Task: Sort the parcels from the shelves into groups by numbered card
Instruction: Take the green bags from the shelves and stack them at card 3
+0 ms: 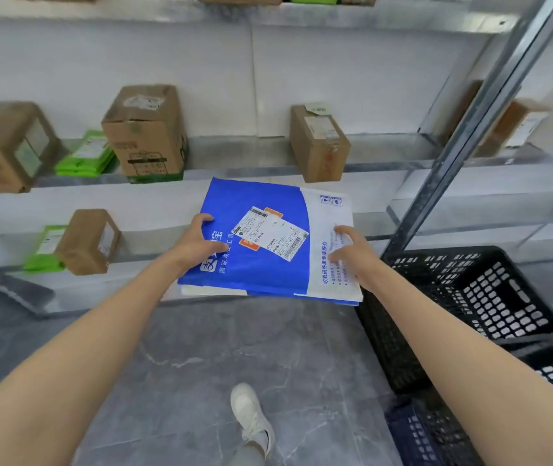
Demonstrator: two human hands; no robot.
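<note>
Blue-and-white mailer parcel (261,243) hangs flat before the shelves (261,153), my left hand (198,240) and right hand (352,253) each pinching an edge. Early days, I judge (brown boxes (145,129) and green packets (87,154) sit unsorted); a black crate (436,255) stands beside me.
</note>
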